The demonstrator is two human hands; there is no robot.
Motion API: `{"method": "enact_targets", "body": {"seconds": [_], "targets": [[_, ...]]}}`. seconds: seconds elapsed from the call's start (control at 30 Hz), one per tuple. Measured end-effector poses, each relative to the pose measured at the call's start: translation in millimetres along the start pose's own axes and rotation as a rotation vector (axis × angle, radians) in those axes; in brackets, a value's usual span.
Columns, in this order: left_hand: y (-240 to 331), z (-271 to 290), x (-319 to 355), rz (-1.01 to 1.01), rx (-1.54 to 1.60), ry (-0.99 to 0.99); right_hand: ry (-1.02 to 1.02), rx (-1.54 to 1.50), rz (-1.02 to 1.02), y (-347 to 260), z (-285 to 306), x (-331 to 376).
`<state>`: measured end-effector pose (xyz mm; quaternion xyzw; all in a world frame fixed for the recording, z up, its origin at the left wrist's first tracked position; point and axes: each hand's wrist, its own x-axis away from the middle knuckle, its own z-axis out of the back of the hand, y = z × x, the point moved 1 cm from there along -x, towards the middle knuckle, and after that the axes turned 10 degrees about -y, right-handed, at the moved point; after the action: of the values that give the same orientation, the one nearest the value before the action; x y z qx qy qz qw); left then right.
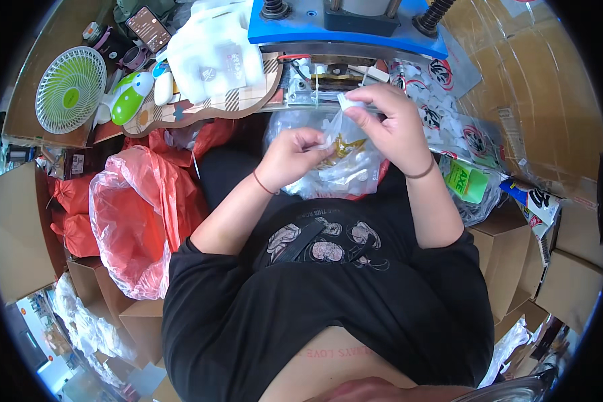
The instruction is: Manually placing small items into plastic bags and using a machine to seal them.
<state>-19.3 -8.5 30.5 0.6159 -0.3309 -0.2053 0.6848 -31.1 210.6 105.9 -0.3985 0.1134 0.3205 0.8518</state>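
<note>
A thin clear bag [337, 127] is between the two hands, above a big see-through bag [301, 177] at the person's lap. It looks longer than it is wide, and it slants up and to the right, from the left hand [293, 157] to the right hand [392, 124]. The left hand is at its low side, with thumb and finger pinched on the edge. The right hand is at its top end, thumb and finger nearly together on a white strip [350, 102]. The right hand is nearer the blue machine [308, 31]. Something gold [346, 145] shows just below; I cannot tell which bag it belongs to.
</note>
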Motion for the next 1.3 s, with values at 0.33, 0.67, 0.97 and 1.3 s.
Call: {"method": "enact_targets", "body": {"seconds": [0.33,0.67,0.97,1.3], "targets": [[-2,-26,-18,0.124,0.638,-0.177,-0.24,0.367,-0.314,31,49,45],[-35,35,-60,0.079,0.296,0.286,-0.544,0.205,-0.399,68,61,93],[-40,109,14,-0.259,-1.555,0.493,-0.125,0.148,-0.502,68,57,97],[-31,38,9,-0.145,-0.23,0.291,-0.223,-0.014,-0.119,-4,0,12]]}}
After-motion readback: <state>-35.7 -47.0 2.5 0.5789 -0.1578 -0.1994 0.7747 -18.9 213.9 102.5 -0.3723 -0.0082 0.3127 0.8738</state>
